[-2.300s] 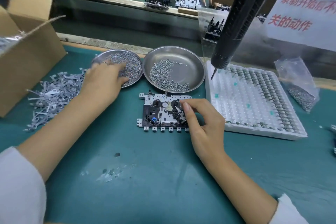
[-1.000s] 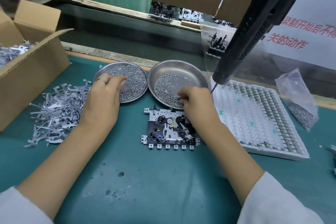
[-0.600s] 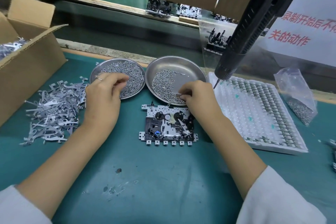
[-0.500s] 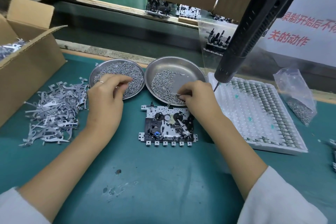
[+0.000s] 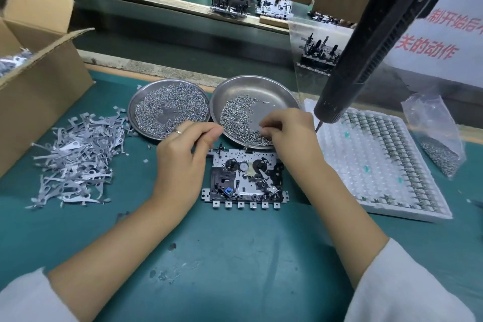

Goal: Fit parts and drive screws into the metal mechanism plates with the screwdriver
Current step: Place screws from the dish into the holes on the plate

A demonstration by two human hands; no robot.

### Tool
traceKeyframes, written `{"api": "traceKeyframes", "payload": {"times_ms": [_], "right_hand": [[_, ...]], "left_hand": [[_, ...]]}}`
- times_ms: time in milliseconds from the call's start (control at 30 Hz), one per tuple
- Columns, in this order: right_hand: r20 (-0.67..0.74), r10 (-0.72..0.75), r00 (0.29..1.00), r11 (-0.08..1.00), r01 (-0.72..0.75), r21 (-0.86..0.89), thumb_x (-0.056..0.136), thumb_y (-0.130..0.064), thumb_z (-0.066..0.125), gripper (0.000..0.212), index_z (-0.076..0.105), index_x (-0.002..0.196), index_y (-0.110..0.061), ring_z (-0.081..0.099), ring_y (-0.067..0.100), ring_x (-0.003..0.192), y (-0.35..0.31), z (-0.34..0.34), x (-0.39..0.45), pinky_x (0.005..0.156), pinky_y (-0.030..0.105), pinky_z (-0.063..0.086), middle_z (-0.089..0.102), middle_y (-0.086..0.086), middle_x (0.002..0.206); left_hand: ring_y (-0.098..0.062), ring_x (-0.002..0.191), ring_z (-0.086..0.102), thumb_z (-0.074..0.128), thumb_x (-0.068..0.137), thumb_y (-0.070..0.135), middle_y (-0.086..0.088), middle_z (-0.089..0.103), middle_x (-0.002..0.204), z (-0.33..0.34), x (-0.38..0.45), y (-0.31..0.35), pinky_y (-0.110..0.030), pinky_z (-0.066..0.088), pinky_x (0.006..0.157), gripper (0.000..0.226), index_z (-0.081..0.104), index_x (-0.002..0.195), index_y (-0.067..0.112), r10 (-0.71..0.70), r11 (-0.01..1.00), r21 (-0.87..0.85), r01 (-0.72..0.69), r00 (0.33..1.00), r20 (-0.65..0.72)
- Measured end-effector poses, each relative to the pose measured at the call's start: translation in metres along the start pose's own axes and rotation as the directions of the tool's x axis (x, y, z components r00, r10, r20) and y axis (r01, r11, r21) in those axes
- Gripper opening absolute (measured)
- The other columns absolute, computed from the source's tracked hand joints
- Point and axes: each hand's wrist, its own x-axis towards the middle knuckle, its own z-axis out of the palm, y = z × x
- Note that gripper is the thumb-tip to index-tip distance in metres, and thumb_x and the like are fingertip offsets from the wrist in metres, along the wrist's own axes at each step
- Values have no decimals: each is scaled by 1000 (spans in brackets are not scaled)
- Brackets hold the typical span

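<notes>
Head view: the left hand [image 5: 183, 157] hovers just left of the plate [image 5: 244, 178], fingers curled with thumb against fingertips as if pinching; whether anything small sits between them cannot be told. The right hand [image 5: 287, 133] reaches over the near rim of the right dish [image 5: 277, 91], fingers curled down into the screws [image 5: 235, 117]; what they grip, if anything, is hidden. The plate lies flat on the green mat [image 5: 235, 256], between the two forearms and just before the dishes. The screwdriver [image 5: 366, 47] hangs tilted above the white tray [image 5: 379, 165], tip just right of the right hand, held by neither hand. The left dish [image 5: 136, 110] is full of screws; loose metal levers [image 5: 75, 162] lie beside a cardboard box [image 5: 39, 86]. A plastic bag [image 5: 436, 136] sits far right. The screwdriver's top is cut off.
</notes>
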Motion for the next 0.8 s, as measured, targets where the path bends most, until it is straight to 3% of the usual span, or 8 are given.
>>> {"api": "traceKeyframes", "payload": {"times_ms": [67,200,333,434,500,600,700,800], "right_hand": [[-29,-2,1000,998,3,55,86,1,64,16,73,100,-3,66,20,91,0,-1,0,89,26,49,71,12,97],[-72,-8,997,991,18,134,84,-3,69,15,74,98,-5,62,12,84,4,-4,-1,82,15,45,71,6,95],[-59,28,998,977,-14,215,81,-7,73,18,73,99,-6,64,12,78,10,-4,-5,82,21,51,70,6,89],[-63,67,996,923,-38,384,80,-4,73,11,73,91,-6,62,8,63,7,-8,-11,69,20,54,68,1,74],[-19,96,995,817,-67,572,79,0,72,13,73,82,-12,62,5,60,2,-13,-20,64,17,52,69,-3,68],[166,137,976,526,-214,823,72,1,72,17,74,79,-14,67,7,70,-3,-17,-42,66,13,51,73,1,73],[351,178,919,228,-385,894,64,-3,68,20,74,82,-7,69,8,72,-1,-18,-59,66,13,52,73,7,77],[444,205,872,69,-466,882,64,-4,66,19,74,81,-4,64,7,61,2,-15,-67,59,12,50,69,6,69]], "left_hand": [[-8,71,55,63,89,8,0,63,77,0,-1,1,-18,43,69,11,72,93,4,-4,1000,-24,4,1000,5],[-9,71,57,64,88,9,-1,64,75,2,-2,1,-12,43,70,9,72,92,8,-35,995,-87,36,999,16],[-4,80,63,68,84,7,8,68,88,4,-3,3,-18,49,77,22,69,93,27,-125,962,-240,133,991,49],[-4,83,65,71,80,6,14,70,86,5,-5,7,-19,50,80,30,67,92,33,-128,938,-316,145,989,73],[-5,84,66,72,78,8,15,71,88,6,-6,9,-20,50,81,29,67,92,33,-123,928,-344,143,989,78],[-3,85,66,71,79,9,16,71,90,8,-9,13,-17,49,80,24,68,92,29,-138,904,-396,159,987,83],[-1,84,64,67,81,19,17,70,88,9,-12,17,-17,48,78,15,68,92,30,-139,894,-415,171,984,107],[1,82,62,62,86,28,22,66,86,9,-15,19,-13,45,76,10,66,94,33,-34,945,-318,71,992,120]]}}
